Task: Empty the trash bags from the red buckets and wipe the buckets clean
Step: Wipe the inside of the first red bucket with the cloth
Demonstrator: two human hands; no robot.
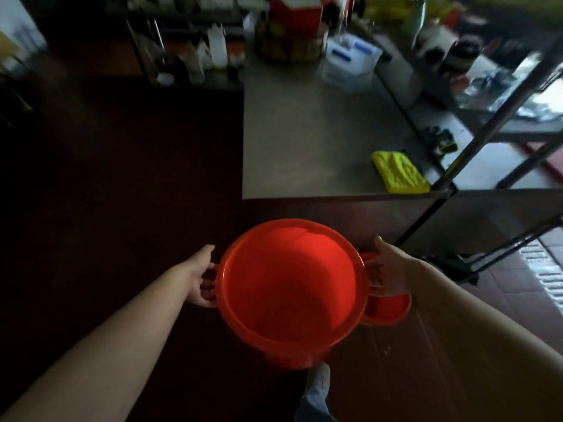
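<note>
Red bucket, no bag inside, is out before the bench – left grip curled round its side handle to carry it, right grip wide, fingers loose beside the rim, prob. to steady. 2nd bucket just beside it; yellow cloth on bench, likely for wiping

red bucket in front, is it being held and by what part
The left hand grips the red bucket by its left side handle; the right hand is open beside the right rim, contact unclear.
</note>
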